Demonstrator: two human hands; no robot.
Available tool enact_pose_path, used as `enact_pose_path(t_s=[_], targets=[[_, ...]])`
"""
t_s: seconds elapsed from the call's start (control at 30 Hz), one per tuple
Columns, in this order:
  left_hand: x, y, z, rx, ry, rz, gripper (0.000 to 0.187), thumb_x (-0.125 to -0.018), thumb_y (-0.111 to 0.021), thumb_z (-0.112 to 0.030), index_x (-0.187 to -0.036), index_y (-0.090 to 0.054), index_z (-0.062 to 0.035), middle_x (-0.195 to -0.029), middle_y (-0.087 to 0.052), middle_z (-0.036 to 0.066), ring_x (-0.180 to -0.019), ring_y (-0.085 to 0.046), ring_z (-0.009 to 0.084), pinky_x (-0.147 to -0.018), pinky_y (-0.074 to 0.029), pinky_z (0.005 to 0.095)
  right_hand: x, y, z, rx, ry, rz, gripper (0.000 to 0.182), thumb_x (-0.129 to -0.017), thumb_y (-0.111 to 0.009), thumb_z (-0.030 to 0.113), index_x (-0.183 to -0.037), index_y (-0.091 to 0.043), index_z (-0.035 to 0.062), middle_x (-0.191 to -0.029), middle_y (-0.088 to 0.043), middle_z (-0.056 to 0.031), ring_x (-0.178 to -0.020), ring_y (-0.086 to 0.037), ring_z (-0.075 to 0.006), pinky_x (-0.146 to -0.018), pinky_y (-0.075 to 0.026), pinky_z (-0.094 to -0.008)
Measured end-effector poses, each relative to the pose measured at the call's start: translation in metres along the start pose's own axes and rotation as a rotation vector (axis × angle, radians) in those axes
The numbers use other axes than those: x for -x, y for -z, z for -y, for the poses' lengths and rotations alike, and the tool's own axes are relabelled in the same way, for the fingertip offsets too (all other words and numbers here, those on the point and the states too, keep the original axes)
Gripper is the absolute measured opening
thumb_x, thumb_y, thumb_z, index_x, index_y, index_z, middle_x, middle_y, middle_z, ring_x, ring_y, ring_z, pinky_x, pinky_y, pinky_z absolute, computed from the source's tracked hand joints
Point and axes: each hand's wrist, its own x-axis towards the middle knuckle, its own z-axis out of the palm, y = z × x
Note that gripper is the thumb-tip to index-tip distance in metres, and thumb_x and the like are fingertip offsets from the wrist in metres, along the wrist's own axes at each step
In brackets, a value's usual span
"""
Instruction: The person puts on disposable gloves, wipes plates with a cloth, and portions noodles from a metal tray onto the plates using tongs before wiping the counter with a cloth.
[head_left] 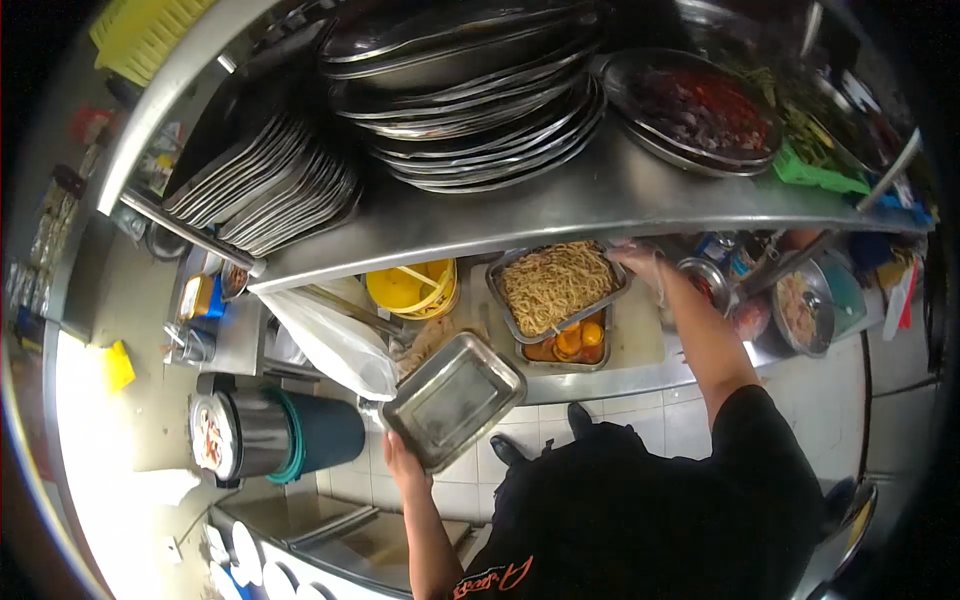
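My left hand (405, 465) grips the near edge of a bare rectangular metal tray (455, 402), held tilted in front of the counter. At the far right corner of a metal tray of noodles (558, 286), my right hand (638, 257) has its fingers closed on the rim; a thin clear glove seems to cover it. The noodle tray partly overlaps a second metal tray with orange rounds in sauce (575, 343), hiding its far part. Left of the noodles stands a yellow bucket (412, 287) with a handle sticking out.
Above the counter runs a steel shelf (430, 225) with stacked round trays (470, 110) and stacked rectangular trays (270, 190). A white plastic bag (335, 345) hangs at the counter's left. Bins (320, 435) stand on the floor at left. Bowls of food (800, 310) sit at right.
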Motion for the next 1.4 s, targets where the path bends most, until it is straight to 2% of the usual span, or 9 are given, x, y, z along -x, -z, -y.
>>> enact_pose_path(t_s=[0.13, 0.23, 0.37, 0.57, 0.73, 0.93, 1.07, 1.27, 1.4], targets=[[-0.018, -0.028, 0.013, -0.139, -0.097, -0.076, 0.040, -0.105, -0.041, -0.033, -0.118, -0.055, 0.0021, -0.105, -0.058, 0.006, -0.096, -0.053, 0.0171, -0.086, -0.043, 0.0330, -0.026, -0.004, -0.009, 0.050, 0.012, 0.195, 0.043, -0.086, -0.061, 0.027, -0.117, -0.059, -0.0020, -0.100, -0.068, -0.0094, -0.090, -0.062, -0.0240, -0.077, -0.050, -0.0366], [-0.019, -0.039, 0.005, -0.257, -0.112, -0.044, 0.041, -0.102, -0.048, -0.033, -0.115, -0.058, 0.0039, -0.103, -0.061, 0.007, -0.093, -0.054, 0.0152, -0.084, -0.045, 0.0313, 0.010, 0.015, 0.043, 0.279, 0.104, 0.137, 0.040, -0.086, -0.060, 0.025, -0.114, -0.060, -0.0042, -0.102, -0.068, -0.0120, -0.092, -0.063, -0.0274, -0.079, -0.049, -0.0402], [-0.031, -0.037, 0.014, -0.286, -0.041, -0.064, 0.044, -0.099, -0.055, -0.034, -0.116, -0.058, 0.0069, -0.106, -0.063, 0.009, -0.097, -0.055, 0.0162, -0.086, -0.045, 0.0313, -0.014, -0.031, -0.038, -0.036, 0.294, -0.186, 0.034, -0.085, -0.060, 0.024, -0.107, -0.059, -0.0006, -0.081, -0.062, -0.0136, -0.075, -0.058, -0.0246, -0.070, -0.046, -0.0413], [-0.039, -0.034, 0.039, -0.090, -0.002, -0.047, 0.050, -0.099, -0.053, -0.039, -0.122, -0.059, 0.0049, -0.116, -0.064, 0.010, -0.104, -0.056, 0.0183, -0.094, -0.043, 0.0324, 0.023, 0.003, 0.026, 0.172, 0.299, 0.050, 0.030, -0.085, -0.059, 0.025, -0.104, -0.058, 0.0019, -0.082, -0.062, -0.0143, -0.075, -0.059, -0.0279, -0.070, -0.045, -0.0423], [-0.006, -0.076, 0.047, 0.008, -0.025, -0.070, 0.044, -0.099, -0.050, -0.039, -0.113, -0.065, 0.0004, -0.107, -0.066, 0.006, -0.101, -0.056, 0.0162, -0.093, -0.043, 0.0319, 0.040, 0.001, 0.096, 0.220, 0.231, 0.307, 0.038, -0.089, -0.056, 0.026, -0.118, -0.058, 0.0008, -0.116, -0.060, -0.0175, -0.107, -0.056, -0.0283, -0.088, -0.043, -0.0403], [0.141, -0.109, -0.071, 0.423, 0.084, -0.129, 0.040, -0.103, -0.047, -0.033, -0.122, -0.060, -0.0001, -0.107, -0.066, 0.006, -0.095, -0.061, 0.0138, -0.086, -0.049, 0.0298, 0.134, 0.020, 0.246, 0.221, 0.349, 0.528, 0.053, -0.093, -0.057, 0.027, -0.132, -0.046, -0.0070, -0.120, -0.057, -0.0167, -0.107, -0.054, -0.0225, -0.093, -0.041, -0.0335], [0.191, -0.025, -0.061, 0.611, 0.008, -0.307, 0.039, -0.103, -0.045, -0.031, -0.124, -0.056, -0.0003, -0.108, -0.065, 0.009, -0.094, -0.064, 0.0187, -0.084, -0.053, 0.0337, 0.170, -0.080, 0.287, 0.312, 0.538, 0.653, 0.034, -0.090, -0.059, 0.025, -0.108, -0.056, -0.0043, -0.090, -0.060, -0.0139, -0.084, -0.056, -0.0261, -0.077, -0.045, -0.0404], [0.244, 0.083, 0.018, 0.741, -0.069, -0.690, 0.036, -0.103, -0.043, -0.031, -0.122, -0.056, -0.0027, -0.111, -0.065, 0.010, -0.095, -0.065, 0.0206, -0.084, -0.054, 0.0343, 0.195, -0.262, 0.304, 0.359, 1.046, 0.866, 0.031, -0.090, -0.054, 0.027, -0.099, -0.051, -0.0018, -0.088, -0.053, -0.0282, -0.086, -0.053, -0.0462, -0.078, -0.043, -0.0503], [0.292, 0.170, 0.049, 0.748, -0.140, -0.907, 0.039, -0.104, -0.040, -0.029, -0.125, -0.056, 0.0007, -0.117, -0.063, 0.008, -0.104, -0.060, 0.0166, -0.092, -0.048, 0.0309, 0.269, -0.388, 0.338, 0.406, 0.977, 1.204, 0.032, -0.091, -0.051, 0.029, -0.100, -0.051, -0.0018, -0.093, -0.056, -0.0299, -0.093, -0.055, -0.0466, -0.083, -0.044, -0.0480]])
